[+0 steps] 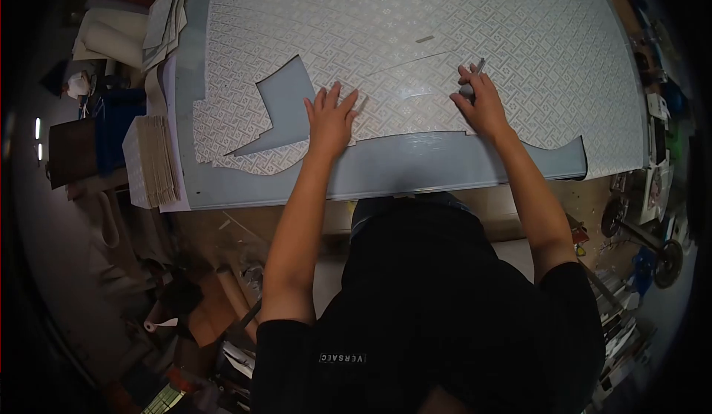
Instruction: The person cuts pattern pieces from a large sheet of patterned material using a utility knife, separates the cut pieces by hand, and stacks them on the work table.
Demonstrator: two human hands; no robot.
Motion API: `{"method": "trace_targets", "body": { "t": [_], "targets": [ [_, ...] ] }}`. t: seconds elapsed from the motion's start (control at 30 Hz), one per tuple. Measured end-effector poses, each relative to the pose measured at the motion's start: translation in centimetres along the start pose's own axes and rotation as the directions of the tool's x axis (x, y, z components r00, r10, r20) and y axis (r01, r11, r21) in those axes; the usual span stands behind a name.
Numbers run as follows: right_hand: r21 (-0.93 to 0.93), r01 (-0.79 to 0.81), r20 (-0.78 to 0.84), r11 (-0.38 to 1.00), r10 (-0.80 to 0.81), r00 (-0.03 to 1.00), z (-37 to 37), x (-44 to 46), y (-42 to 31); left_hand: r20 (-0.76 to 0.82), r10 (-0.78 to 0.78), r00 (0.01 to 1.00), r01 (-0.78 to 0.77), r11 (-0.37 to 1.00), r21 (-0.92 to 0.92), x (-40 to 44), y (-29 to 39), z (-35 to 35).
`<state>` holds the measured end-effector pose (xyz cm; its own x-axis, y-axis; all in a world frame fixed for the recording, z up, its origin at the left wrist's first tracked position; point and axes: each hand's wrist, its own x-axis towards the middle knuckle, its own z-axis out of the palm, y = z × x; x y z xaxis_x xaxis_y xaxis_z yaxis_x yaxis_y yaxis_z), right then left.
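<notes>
A pale sheet with a woven lattice pattern (519, 51) covers most of the work table. My left hand (330, 123) lies flat on it with fingers spread, beside an angular cut-out that bares the table. A small pale piece (360, 102) sits by its fingertips; whether they touch is unclear. In my right hand (486, 108), closed fingers hold a slim grey tool (481, 65) that looks like a cutting knife, low over the sheet. Its lower part is hidden by the fingers. Between the hands, a thin slanting line runs across the sheet.
A small grey strip (425, 40) lies on the sheet farther back. The grey-blue table (259, 189) shows along the front edge. Stacked cut pieces (150, 162) stand at the left, with more folded sheets (165, 21) behind. Rolls and scraps lie on the floor.
</notes>
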<state>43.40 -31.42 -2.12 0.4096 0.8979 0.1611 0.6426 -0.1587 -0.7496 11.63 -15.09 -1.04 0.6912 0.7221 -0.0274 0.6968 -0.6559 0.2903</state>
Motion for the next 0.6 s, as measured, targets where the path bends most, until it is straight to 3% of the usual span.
{"method": "trace_targets", "body": {
  "t": [0.03,0.1,0.13,0.2,0.4,0.47,0.6],
  "targets": [
    [-0.053,0.013,0.039,0.999,-0.011,0.999,0.0,-0.3,-0.2,0.003,-0.006,1.0,0.006,1.0,0.008,-0.1,-0.2,0.1],
    [-0.104,0.029,0.073,0.994,-0.021,0.997,0.1,-0.8,-0.5,-0.071,-0.147,0.987,0.133,0.976,-0.172,-0.1,-0.6,0.7],
    [-0.092,0.006,0.073,0.996,0.001,0.997,0.2,-1.2,-0.4,-0.069,-0.144,0.987,0.13,0.977,-0.171,-0.5,-0.8,1.6],
    [-0.087,-0.023,0.065,0.996,0.029,0.997,0.5,-2.0,-0.2,-0.229,-0.105,0.968,0.061,0.98,-0.191,-1.3,-0.3,2.8],
    [-0.062,-0.061,0.0,0.996,0.061,0.998,0.7,-3.6,-0.7,-0.196,-0.063,0.979,0.038,0.991,-0.13,-1.7,0.2,2.6],
    [-0.132,0.028,-0.057,0.991,-0.036,0.998,0.9,-4.1,-0.3,-0.209,-0.062,0.976,0.031,0.988,-0.149,-2.0,0.2,2.9],
    [-0.174,0.038,-0.021,0.984,-0.042,0.999,1.0,-4.0,-0.4,-0.237,-0.068,0.969,0.021,0.981,-0.194,-1.9,0.1,2.8]
  ]
}}
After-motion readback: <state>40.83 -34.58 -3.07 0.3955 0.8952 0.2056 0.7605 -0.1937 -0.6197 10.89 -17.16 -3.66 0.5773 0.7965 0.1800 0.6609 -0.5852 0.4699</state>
